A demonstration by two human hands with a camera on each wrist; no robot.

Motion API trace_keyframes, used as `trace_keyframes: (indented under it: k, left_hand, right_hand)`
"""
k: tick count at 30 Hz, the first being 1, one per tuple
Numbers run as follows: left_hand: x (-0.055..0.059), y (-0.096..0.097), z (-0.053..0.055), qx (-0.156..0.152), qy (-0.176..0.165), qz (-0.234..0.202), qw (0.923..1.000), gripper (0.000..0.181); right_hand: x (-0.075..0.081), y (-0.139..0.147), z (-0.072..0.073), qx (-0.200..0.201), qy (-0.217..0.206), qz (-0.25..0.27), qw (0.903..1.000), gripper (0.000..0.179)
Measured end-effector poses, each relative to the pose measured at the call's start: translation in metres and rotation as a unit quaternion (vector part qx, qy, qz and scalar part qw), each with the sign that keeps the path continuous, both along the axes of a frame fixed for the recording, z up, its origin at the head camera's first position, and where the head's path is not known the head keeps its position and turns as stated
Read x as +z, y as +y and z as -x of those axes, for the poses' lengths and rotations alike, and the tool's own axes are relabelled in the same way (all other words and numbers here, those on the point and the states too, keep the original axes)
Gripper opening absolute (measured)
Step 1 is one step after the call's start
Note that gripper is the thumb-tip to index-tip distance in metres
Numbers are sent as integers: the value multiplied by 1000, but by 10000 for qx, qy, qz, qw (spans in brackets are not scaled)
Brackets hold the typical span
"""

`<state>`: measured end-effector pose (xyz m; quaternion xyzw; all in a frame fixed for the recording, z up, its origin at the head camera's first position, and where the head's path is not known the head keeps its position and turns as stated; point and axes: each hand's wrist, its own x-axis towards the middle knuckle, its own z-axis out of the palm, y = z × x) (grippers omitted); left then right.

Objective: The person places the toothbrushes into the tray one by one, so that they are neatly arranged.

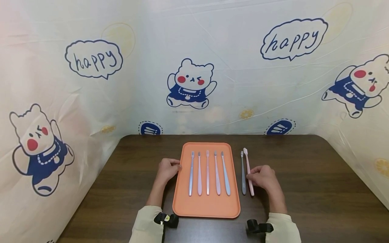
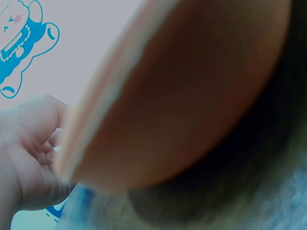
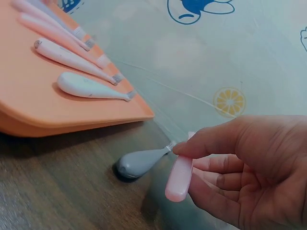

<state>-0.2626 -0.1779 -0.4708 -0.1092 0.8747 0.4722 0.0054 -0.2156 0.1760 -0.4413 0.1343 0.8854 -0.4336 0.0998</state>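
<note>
On the orange tray, several toothbrushes in blue, lilac and pink lie side by side, heads toward the far end. My left hand holds the tray's left rim; in the left wrist view the tray covers part of its fingers. Right of the tray, my right hand pinches a pink toothbrush by its handle between thumb and fingers. Its handle end points toward the right wrist camera. Just left of it, a grey toothbrush lies on the table.
The dark wooden table reaches back to a hanging cloth printed with bears and the word happy. A black wrist strap with a camera sits on each sleeve. The light blue toothbrush lies nearest the tray's right rim.
</note>
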Motion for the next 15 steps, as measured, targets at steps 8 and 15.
trace_keyframes:
  k: [8, 15]
  left_hand:
    - [0, -1, 0, -37, 26, -42, 10000, 23]
    - [0, -1, -1, -14, 6, -65, 10000, 23]
  right_hand:
    - [2, -5, 1, 124, 101, 238, 9996, 29]
    - [1, -12, 1, 205, 217, 517, 9982, 29]
